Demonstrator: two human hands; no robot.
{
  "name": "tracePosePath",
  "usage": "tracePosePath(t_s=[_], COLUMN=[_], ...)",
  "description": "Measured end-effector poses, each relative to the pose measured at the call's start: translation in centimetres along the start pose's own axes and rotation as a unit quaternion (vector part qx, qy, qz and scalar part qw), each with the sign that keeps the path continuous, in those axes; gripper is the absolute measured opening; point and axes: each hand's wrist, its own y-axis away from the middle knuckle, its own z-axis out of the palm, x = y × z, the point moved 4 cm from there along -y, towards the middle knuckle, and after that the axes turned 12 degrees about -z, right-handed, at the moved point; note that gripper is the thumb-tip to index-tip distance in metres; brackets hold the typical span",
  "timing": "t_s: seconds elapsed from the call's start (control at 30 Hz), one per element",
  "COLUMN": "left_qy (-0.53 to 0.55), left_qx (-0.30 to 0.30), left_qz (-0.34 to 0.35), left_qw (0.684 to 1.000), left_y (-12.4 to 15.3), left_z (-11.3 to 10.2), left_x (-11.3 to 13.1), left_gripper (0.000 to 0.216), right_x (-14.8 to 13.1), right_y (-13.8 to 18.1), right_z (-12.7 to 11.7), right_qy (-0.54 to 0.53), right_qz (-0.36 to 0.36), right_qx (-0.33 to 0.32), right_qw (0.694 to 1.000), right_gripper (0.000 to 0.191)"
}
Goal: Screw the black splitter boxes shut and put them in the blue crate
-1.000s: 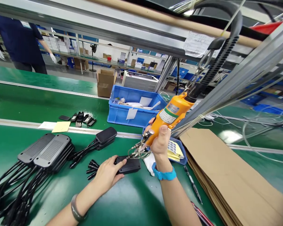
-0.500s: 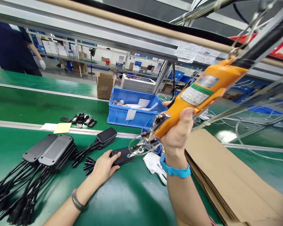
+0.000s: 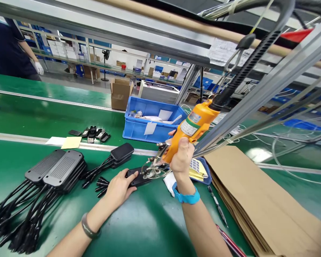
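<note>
My right hand (image 3: 182,155) is wrapped around an orange electric screwdriver (image 3: 191,125), tilted and hung from a cord and hook above. Its metal tip with thin tubes meets the far end of a black plastic case (image 3: 137,177) lying on the green bench. Gripping that case's near end is my left hand (image 3: 121,185), thumb and fingers on either side. Black cable ends (image 3: 102,186) stick out beside it. To the left are stacked grey ribbed cases (image 3: 62,169) with black cables, and a smaller black stack (image 3: 121,153) with leads.
Behind stands a blue bin (image 3: 147,125) with bags and paper. Small black parts (image 3: 93,134) and a yellow note (image 3: 71,142) lie at the back. Cardboard sheets (image 3: 246,192), a pen (image 3: 219,208) and a blue tray (image 3: 207,171) are on the right. A person (image 3: 9,50) stands far left.
My right hand and the screwdriver have moved left and down, its tip lower over the black case. My left hand stays in place. The tray and pen on the right now show.
</note>
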Motion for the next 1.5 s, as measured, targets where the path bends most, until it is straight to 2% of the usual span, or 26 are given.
tracePosePath(t_s=[0.23,0.43,0.6,0.7,0.77,0.87,0.97,1.13,1.37,1.5], left_qy=[-0.001,0.003,-0.015,-0.034,-0.046,-0.053,-0.047,-0.046,-0.031,-0.027], left_qx=[0.012,0.012,0.019,0.012,0.005,0.012,0.029,0.018,0.045,0.033], left_qz=[0.001,0.009,0.045,0.073,0.086,0.090,0.089,0.078,0.089,0.086], left_qw=[1.000,1.000,0.999,0.997,0.995,0.994,0.995,0.996,0.995,0.995], left_y=[0.1,-0.1,-0.1,0.0,0.0,0.1,0.3,0.3,0.1,0.1], left_z=[0.2,0.4,0.4,0.6,0.7,0.5,0.2,0.5,1.3,1.1], left_x=[-0.1,-0.4,-0.1,0.6,0.9,1.0,0.9,0.9,0.5,0.6], left_gripper=[0.058,0.058,0.057,0.058,0.061,0.062,0.058,0.055,0.058,0.057], right_x=[0.4,0.4,-2.7,-5.3,-6.0,-5.1,-2.9,0.1,1.1,1.4], right_y=[0.4,1.5,0.2,-1.9,-2.9,-3.2,-2.1,-0.2,0.7,0.8], right_z=[0.4,-0.2,0.0,1.1,2.2,3.9,5.3,6.2,6.9,7.9], right_qy=[-0.014,-0.014,-0.022,-0.021,-0.032,-0.053,-0.062,-0.059,-0.038,-0.042], right_qz=[0.027,0.015,-0.004,-0.049,-0.056,-0.035,0.005,0.040,0.062,0.070], right_qx=[-0.008,-0.002,0.011,0.034,0.029,0.013,-0.012,-0.033,-0.046,-0.065], right_qw=[1.000,1.000,1.000,0.998,0.997,0.998,0.998,0.997,0.996,0.995], right_gripper=[0.052,0.049,0.045,0.048,0.051,0.049,0.047,0.055,0.057,0.057])
